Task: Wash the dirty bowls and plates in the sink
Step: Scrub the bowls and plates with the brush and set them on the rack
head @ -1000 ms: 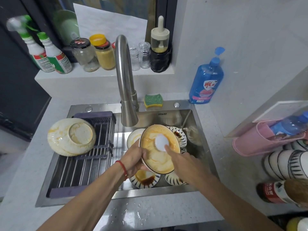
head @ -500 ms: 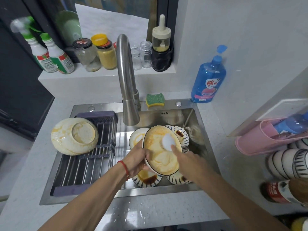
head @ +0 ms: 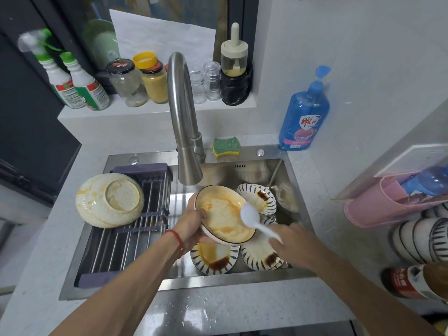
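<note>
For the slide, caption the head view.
Left hand tilts a sauce-smeared bowl over the sink while the right hand holds a white spoon in it.
</note>
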Tool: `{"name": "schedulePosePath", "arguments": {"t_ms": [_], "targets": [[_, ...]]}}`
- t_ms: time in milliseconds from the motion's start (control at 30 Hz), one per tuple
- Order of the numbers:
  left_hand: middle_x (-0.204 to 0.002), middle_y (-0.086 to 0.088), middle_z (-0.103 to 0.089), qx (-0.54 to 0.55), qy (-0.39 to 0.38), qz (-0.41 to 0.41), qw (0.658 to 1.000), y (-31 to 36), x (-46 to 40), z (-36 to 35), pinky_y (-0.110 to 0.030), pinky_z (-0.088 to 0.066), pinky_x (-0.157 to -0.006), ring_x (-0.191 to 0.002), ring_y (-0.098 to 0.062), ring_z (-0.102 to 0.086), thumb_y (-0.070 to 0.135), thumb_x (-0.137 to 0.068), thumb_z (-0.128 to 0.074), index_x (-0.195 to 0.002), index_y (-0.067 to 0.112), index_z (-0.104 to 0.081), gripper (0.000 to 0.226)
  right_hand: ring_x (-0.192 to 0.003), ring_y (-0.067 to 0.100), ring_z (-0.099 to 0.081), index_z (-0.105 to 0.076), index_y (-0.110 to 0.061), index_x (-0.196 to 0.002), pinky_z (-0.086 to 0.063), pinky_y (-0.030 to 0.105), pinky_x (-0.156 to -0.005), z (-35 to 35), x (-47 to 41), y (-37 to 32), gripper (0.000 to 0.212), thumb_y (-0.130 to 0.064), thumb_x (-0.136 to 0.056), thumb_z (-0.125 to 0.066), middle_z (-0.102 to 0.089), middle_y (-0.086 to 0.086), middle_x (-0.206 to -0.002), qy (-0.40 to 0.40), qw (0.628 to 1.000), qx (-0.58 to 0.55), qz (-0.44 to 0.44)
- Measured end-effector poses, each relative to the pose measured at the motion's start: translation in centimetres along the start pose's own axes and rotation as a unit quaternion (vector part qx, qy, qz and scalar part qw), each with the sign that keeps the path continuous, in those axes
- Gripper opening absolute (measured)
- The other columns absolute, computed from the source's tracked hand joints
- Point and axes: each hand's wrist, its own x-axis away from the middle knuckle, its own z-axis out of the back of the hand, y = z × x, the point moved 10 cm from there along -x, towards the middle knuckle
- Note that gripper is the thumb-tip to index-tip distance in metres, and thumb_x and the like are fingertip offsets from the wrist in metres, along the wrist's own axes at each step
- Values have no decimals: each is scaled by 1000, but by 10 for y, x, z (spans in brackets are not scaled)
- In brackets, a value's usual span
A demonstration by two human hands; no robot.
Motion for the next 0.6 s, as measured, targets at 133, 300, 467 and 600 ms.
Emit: {"name": "schedulePosePath", "arguments": {"t_ms": [133, 300, 467, 600], "targets": [[-121, -22, -70, 47, -43, 77, 995, -10, -1, 4, -60, -63, -68, -100, -47, -73, -2, -92, -37, -138, 18, -52, 53, -83, 3, -57, -54, -31, -139, -44, 13, -67, 16, -2, 2, 53, -22, -91, -72, -58, -12, -118, 109, 987, -114, 13], [-110, -28, -69, 25, -92, 150, 984, -22, 3, -8, -47, -65, -62, -83, -44, -75, 8, -86, -39, -138, -2, -51, 54, -96, 6, -63, -54, -32, -119, -59, 28, -75, 16, -2, -12, 61, -37, -72, -92, -62, -17, -113, 160, 960, -227, 21], [-128, -19, -64, -1, -52, 36, 998, -3, -15, -13, -57, -56, -94, -125, -40, -61, 51, -88, -52, -130, 15, -63, 57, -71, 5, -71, -61, -24, -107, -58, 21, -58, 25, -1, -2, 47, -29, -73, -92, -71, -9, -89, 181, 923, -339, -15], [-115, 5, -76, -117, -40, -136, 983, 26, -4, -28, -39, -60, -92, -115, -23, -69, 67, -84, -71, -127, 28, -64, 58, -55, 21, -69, -63, -21, -110, -57, 39, -50, 27, -5, 12, 30, -32, -87, -81, -73, 8, -72, 178, 871, -454, -61]]}}
